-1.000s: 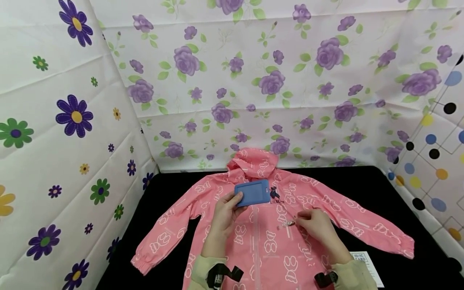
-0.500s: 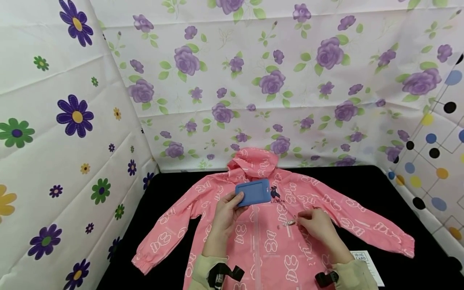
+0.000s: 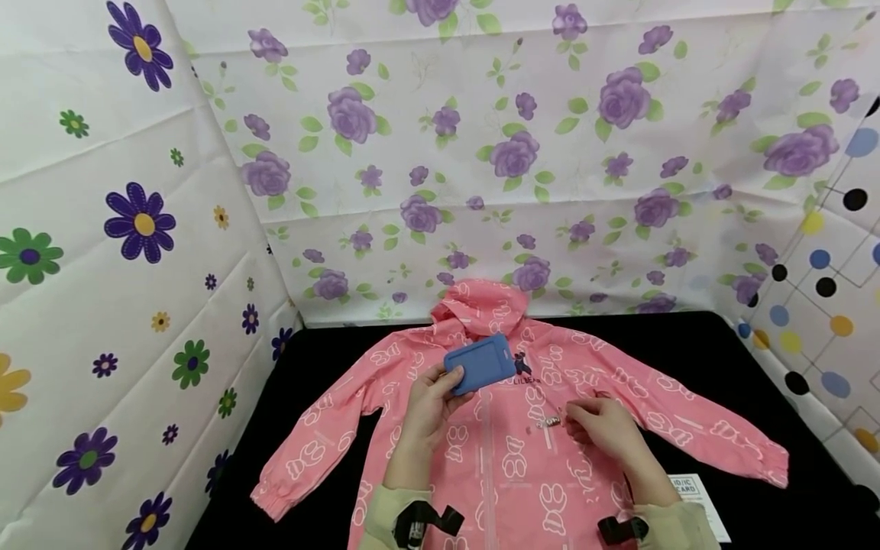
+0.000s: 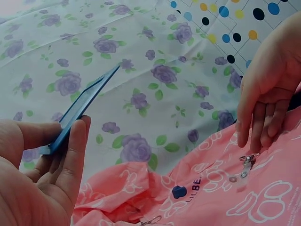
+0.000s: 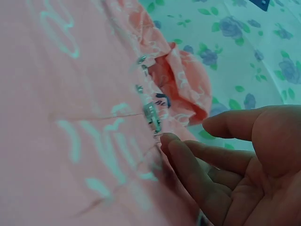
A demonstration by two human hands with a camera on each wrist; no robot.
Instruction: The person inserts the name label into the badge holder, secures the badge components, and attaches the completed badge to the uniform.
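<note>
My left hand (image 3: 428, 405) pinches a blue card holder (image 3: 480, 362) between thumb and fingers, tilted above the chest of a pink hooded jacket (image 3: 512, 451). The left wrist view shows this card holder (image 4: 84, 107) nearly edge-on. On the jacket lies a silver badge clip (image 3: 552, 422) with a clear strap. Just right of the clip is my right hand (image 3: 605, 429). In the right wrist view, the thumb and forefinger of this hand (image 5: 225, 165) stand apart with nothing between them, the fingertips close to the metal clip (image 5: 151, 117). Whether they touch it, I cannot tell.
A white card (image 3: 703, 508) printed with "ID/IC CARD" lies by the right sleeve, on the black table cover (image 3: 763, 519). Behind the table hangs a flowered cloth (image 3: 412, 252). Patterned cloths also stand along both sides.
The blue card holder has tilted slightly, its right end turned upward. My right hand has drawn a little to the right of the clip, which stays on the jacket.
</note>
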